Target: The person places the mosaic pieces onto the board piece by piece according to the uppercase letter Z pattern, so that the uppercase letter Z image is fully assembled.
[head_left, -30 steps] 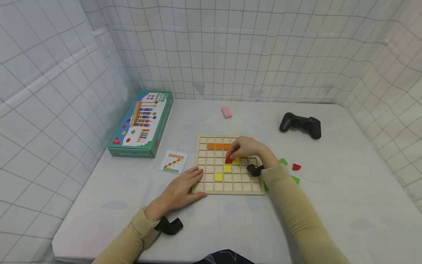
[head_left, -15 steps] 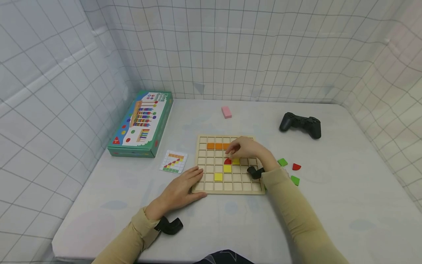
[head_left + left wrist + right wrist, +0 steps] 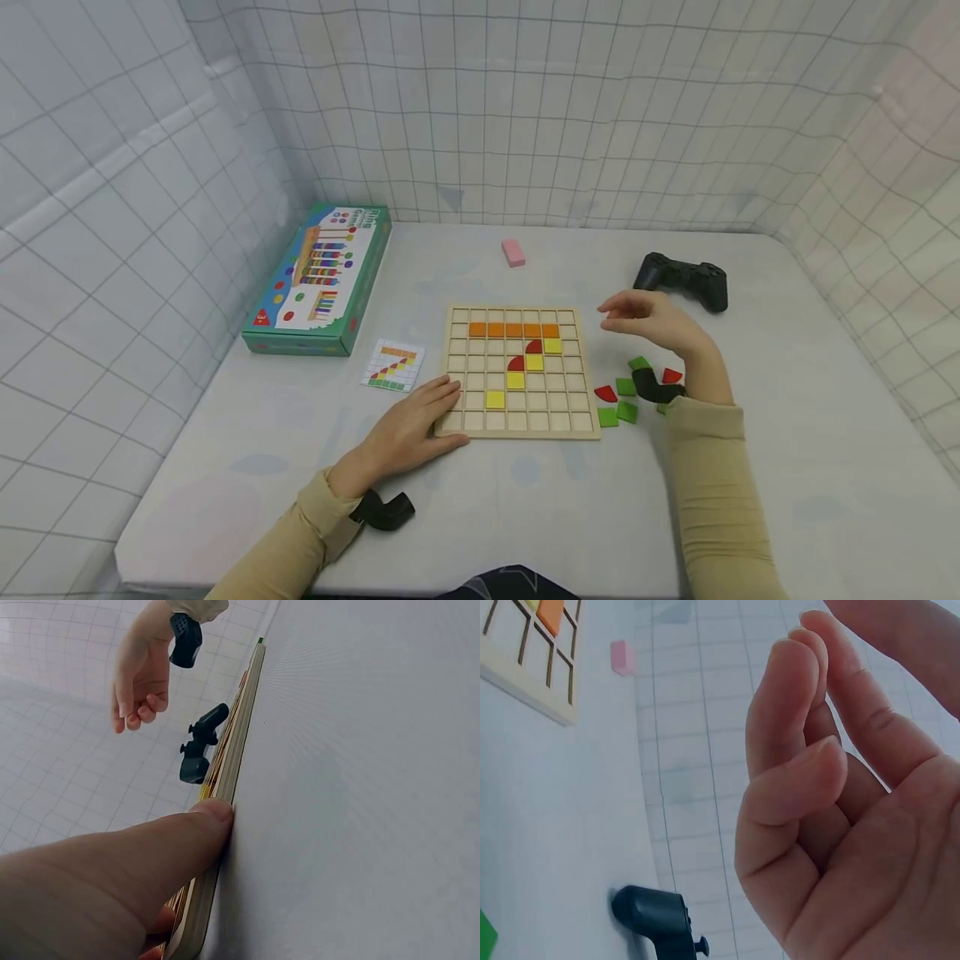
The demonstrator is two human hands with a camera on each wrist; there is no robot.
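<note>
My left hand (image 3: pixel 405 429) rests at the near left corner of a wooden grid board (image 3: pixel 540 434), fingers on its left side. In the left wrist view its thumb (image 3: pixel 206 825) presses against the board's edge. Lying in the cells are a row of orange squares (image 3: pixel 513 330), a stepped line of yellow squares (image 3: pixel 495 400) and two red quarter-round pieces (image 3: pixel 516 363). My right hand (image 3: pixel 656 321) hovers off the board's right side, fingers loosely bent with nothing in them. Below it lie loose green squares (image 3: pixel 627 412) and red pieces (image 3: pixel 605 393).
A printed pattern card (image 3: pixel 393 364) lies left of the board, beyond it a green game box (image 3: pixel 318 283). At the back are a pink block (image 3: pixel 513 252) and a black game controller (image 3: pixel 682 279). Gridded white curtains (image 3: pixel 525 125) enclose the table.
My right hand let go of a red piece, which now lies in a cell beside a yellow square, then moved right off the board. The left hand stayed in place.
</note>
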